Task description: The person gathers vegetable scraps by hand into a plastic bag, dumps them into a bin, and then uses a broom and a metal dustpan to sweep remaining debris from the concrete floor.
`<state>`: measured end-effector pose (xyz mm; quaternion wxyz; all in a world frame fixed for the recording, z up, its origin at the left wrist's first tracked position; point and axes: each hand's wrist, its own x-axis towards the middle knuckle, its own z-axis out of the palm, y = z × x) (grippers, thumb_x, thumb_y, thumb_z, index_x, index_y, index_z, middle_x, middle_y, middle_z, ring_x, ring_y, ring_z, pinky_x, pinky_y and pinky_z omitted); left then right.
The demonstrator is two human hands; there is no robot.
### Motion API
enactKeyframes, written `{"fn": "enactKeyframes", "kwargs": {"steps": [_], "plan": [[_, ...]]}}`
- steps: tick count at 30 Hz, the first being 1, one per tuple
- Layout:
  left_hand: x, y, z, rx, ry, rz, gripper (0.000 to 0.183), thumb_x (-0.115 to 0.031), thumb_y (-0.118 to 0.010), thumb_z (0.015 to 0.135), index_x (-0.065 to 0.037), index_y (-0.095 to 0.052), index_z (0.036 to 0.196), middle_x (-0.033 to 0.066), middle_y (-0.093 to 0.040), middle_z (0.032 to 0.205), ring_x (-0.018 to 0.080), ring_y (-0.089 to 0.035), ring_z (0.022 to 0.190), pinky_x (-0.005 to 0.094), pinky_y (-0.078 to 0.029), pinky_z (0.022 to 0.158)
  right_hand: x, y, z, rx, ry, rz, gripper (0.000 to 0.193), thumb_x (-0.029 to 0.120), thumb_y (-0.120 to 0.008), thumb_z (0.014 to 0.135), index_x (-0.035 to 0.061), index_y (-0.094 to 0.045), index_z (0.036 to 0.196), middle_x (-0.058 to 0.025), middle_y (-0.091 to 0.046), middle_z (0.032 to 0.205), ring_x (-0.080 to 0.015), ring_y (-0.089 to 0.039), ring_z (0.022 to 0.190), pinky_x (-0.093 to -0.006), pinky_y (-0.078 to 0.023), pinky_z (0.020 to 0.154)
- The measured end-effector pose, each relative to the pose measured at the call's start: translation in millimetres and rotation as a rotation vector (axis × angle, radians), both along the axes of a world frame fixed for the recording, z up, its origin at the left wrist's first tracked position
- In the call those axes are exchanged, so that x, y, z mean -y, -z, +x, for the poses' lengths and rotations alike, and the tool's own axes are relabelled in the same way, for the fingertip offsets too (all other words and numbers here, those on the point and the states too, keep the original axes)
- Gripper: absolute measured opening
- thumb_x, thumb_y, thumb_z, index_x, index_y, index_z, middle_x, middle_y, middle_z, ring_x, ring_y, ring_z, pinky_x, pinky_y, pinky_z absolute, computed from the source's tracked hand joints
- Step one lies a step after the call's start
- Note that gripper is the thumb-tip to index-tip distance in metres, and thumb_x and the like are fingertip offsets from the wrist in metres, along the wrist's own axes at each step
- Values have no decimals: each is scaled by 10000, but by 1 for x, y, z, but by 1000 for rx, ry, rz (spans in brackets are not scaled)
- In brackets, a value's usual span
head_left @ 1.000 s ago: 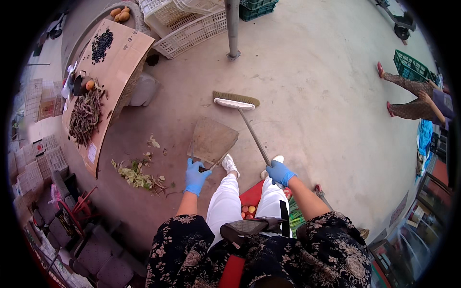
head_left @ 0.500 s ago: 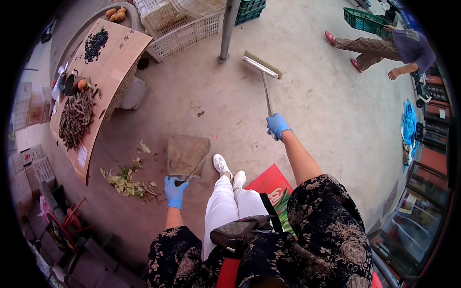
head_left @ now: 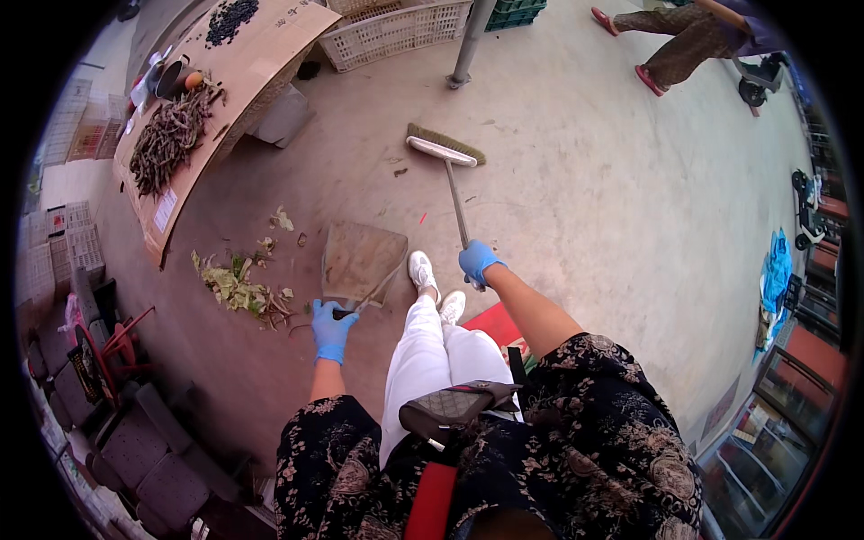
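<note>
The blue-gloved left hand (head_left: 330, 333) is curled around the handle of a dustpan (head_left: 362, 256) just ahead; the right hand (head_left: 480, 263) grips a broom (head_left: 441, 151), its head farther forward.

On our left is a table (head_left: 256, 76) with pods (head_left: 171, 139) on it. A pot (head_left: 171, 83) sits there too, just behind the pods. Nearer to us, leaves (head_left: 236, 288) lie on the floor (head_left: 585, 189). The dustpan (head_left: 360, 255) is right of the leaves, with its handle in our left hand (head_left: 330, 333). The broom (head_left: 443, 153) reaches out in front of our right hand (head_left: 479, 261). Behind the broom stands a pole (head_left: 470, 45), and left of that pole is a crate (head_left: 396, 38).
</note>
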<state>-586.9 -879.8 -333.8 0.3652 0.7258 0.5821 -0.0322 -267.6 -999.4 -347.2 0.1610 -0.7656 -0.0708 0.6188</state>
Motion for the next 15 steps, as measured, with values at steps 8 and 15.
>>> {"fn": "enactKeyframes", "kwargs": {"steps": [8, 15], "plan": [[32, -34, -68, -46, 0, 88, 325, -139, -777, 541, -39, -565, 766, 208, -487, 1145, 342, -485, 1073, 393, -421, 833, 17, -29, -114, -310, 92, 163, 237, 184, -520, 784, -47, -561, 814, -124, -574, 662, -198, -556, 485, -322, -427, 432], [24, -57, -106, -81, -4, 3, 335, -170, -774, 542, -51, -571, 780, 246, -515, 1103, 343, -457, 1125, 363, -431, 849, 104, -84, -82, -221, 368, 138, 220, 215, -530, 824, -4, -510, 813, -64, -496, 596, -159, -467, 391, -299, -389, 352]]}}
